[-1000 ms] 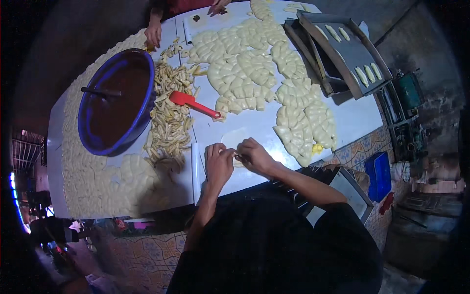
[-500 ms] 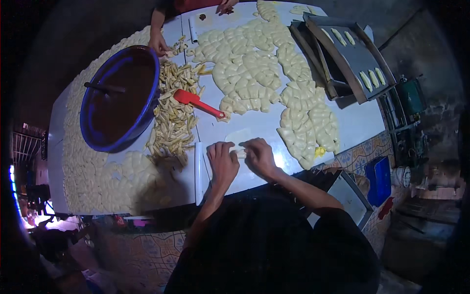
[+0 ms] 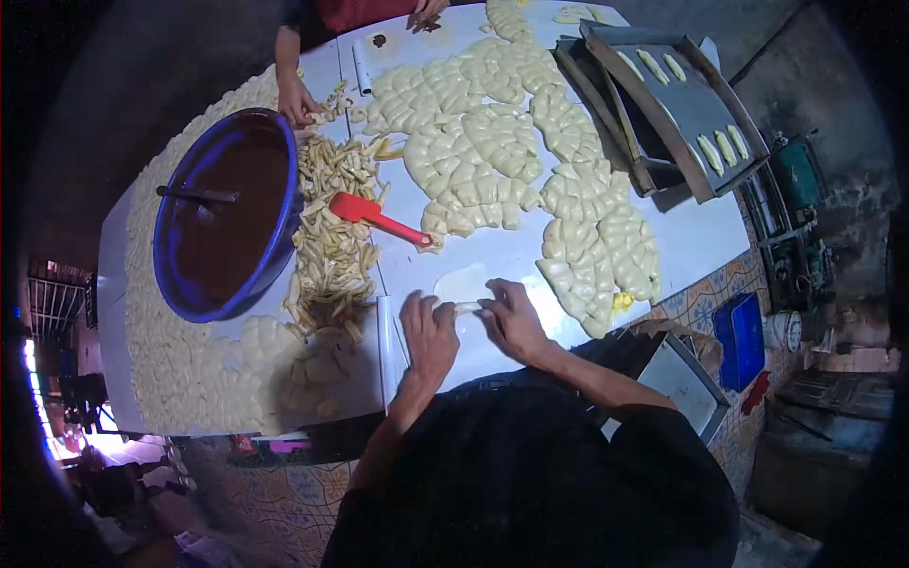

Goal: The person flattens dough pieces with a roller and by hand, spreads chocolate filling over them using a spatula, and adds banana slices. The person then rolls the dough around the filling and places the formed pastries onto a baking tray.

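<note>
A thin pale dough sheet (image 3: 461,282) lies on the white table in front of me, its near edge folded into a small roll (image 3: 468,308). My left hand (image 3: 430,336) grips the left end of this roll with bent fingers. At the other end, my right hand (image 3: 514,324) pinches it between thumb and fingers. Whatever is inside the roll is hidden. A white rolling pin (image 3: 386,343) lies just left of my left hand. Beyond the hands, a red spatula (image 3: 379,220) rests across a heap of pale yellow-brown strips (image 3: 333,241) and the dough pieces (image 3: 473,156).
A large blue basin (image 3: 291,204) of brown liquid, with a dark-handled utensil, stands at left among many dough pieces (image 3: 170,341). Metal trays (image 3: 696,114) with shaped dough sit far right. Across the table, another person's hand (image 3: 296,102) touches the strips. A blue crate (image 3: 739,341) is at right.
My hands have drawn slightly toward me with the folded edge, and more flat dough shows beyond them. The view has shifted slightly.
</note>
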Motion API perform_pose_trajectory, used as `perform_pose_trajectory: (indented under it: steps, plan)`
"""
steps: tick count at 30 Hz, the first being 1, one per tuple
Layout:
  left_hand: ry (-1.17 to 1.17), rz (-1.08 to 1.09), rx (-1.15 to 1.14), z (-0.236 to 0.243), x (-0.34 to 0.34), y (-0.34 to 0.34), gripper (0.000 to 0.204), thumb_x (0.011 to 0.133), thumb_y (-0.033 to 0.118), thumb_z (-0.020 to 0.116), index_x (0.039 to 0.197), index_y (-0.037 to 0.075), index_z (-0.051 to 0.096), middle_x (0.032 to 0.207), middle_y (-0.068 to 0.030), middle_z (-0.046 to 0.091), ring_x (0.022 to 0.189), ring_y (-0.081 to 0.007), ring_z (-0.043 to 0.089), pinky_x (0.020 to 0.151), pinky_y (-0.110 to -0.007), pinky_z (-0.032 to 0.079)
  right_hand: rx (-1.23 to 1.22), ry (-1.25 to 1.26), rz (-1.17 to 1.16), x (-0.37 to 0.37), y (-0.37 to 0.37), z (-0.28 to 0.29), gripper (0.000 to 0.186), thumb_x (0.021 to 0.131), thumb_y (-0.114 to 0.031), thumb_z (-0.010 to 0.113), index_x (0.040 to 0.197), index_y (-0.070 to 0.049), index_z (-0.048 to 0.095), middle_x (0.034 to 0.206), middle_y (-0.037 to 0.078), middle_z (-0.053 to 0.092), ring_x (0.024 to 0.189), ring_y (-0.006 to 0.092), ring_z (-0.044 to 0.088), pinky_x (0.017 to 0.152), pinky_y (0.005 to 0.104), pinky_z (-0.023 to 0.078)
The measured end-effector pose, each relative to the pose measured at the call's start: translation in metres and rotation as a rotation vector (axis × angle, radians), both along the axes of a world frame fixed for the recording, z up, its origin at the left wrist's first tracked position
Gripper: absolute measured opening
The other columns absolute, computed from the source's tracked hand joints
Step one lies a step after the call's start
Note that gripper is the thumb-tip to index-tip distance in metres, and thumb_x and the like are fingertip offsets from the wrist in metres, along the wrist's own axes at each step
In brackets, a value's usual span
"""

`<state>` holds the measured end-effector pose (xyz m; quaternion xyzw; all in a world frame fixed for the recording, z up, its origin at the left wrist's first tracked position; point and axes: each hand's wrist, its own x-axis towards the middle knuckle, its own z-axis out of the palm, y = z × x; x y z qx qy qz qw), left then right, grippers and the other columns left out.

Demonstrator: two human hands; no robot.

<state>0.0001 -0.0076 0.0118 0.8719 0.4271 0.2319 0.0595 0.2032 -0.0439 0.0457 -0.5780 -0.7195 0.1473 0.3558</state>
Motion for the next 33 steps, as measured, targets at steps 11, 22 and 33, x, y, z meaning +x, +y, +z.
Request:
perform_pose_trajectory:
  steps: [11, 22, 33]
  plan:
    - [-0.219, 0.483, -0.255, 0.024, 0.053, 0.086, 0.070, 0.105, 0.028, 0.037, 0.156, -0.013, 0.013, 0.164, -0.0356, 0.012, 0.154, -0.0484, 0.006, 0.122, -0.062, 0.006, -0.110, -0.167, -0.304, -0.018, 0.097, 0.000, 0.065, 0.102, -0.036, 0.047, 0.151, 0.004, 0.036, 0.160, 0.037, 0.021, 0.147, 0.0514, 0.027, 0.115, 0.0597, 0.028]
    - [-0.057, 0.084, -0.209, 0.025, 0.033, 0.048, 0.060, 0.100, 0.013, 0.045, 0.152, -0.011, 0.030, 0.161, -0.0292, 0.029, 0.153, -0.0443, 0.022, 0.123, -0.055, 0.018, -0.164, -0.352, 0.042, -0.009, 0.069, -0.008, 0.072, 0.103, -0.042, 0.046, 0.156, 0.003, 0.028, 0.164, 0.024, 0.027, 0.153, 0.0383, 0.026, 0.122, 0.0526, 0.022]
    - [-0.387, 0.109, -0.303, 0.024, 0.024, 0.068, 0.067, 0.083, -0.004, 0.071, 0.146, 0.002, 0.048, 0.118, -0.0186, 0.069, 0.110, -0.0322, 0.064, 0.090, -0.040, 0.052, 0.006, 0.223, 0.078, 0.005, 0.074, -0.007, 0.046, 0.086, -0.005, 0.067, 0.131, 0.000, 0.061, 0.112, 0.023, 0.068, 0.103, 0.0406, 0.064, 0.091, 0.0459, 0.053]
